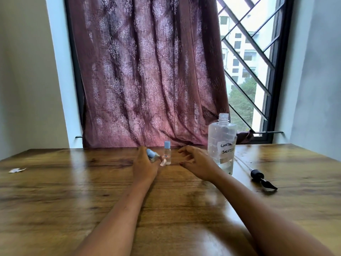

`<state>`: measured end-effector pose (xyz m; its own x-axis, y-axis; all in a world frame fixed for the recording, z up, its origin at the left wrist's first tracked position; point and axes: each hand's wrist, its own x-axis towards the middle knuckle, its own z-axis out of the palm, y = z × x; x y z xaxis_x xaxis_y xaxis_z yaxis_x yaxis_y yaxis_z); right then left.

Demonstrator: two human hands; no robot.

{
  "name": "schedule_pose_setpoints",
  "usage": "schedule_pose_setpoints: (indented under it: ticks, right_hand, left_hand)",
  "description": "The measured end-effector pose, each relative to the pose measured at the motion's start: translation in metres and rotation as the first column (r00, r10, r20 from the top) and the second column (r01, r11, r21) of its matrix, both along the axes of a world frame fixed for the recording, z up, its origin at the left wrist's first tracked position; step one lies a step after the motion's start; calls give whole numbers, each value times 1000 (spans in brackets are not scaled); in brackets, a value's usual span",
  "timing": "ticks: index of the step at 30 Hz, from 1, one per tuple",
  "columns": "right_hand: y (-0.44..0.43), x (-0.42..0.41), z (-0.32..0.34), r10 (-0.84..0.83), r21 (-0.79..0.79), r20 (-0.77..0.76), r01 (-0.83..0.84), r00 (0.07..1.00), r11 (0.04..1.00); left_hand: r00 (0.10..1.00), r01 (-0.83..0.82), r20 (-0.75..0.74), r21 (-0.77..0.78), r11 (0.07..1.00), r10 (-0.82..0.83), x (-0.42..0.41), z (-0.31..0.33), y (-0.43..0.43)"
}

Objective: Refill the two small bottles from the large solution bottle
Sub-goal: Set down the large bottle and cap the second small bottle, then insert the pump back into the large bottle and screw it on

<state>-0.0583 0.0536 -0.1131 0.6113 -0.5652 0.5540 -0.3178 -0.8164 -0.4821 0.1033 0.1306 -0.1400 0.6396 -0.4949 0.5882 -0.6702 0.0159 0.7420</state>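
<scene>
Left hand (144,164) grips tilted small bottle (153,155); right hand (198,163) spread open beside upright small bottle (167,153).

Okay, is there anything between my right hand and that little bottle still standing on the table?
Nothing visible. The right hand hovers open just right of the standing small bottle, with only bare table between them. The left hand has the other small bottle in its grip on the far side, and the large solution bottle stands behind the right hand.
</scene>
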Motion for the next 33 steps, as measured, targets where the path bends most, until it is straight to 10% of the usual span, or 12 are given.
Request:
schedule_pose_setpoints:
  ticks: [11,19,33]
  right_hand:
    - [11,50,-16,-30,64,-29,32,999,997]
    - [-27,70,-13,-393,296,198,328,898,897]
    - [-58,70,-31,-578,323,-220,618,786,717]
  left_hand:
    - [961,272,51,41,962,-273,6,4,-2]
    - [954,298,19,77,951,-300,9,-1,-7]
    - [941,249,183,193,949,-284,12,-18,-25]
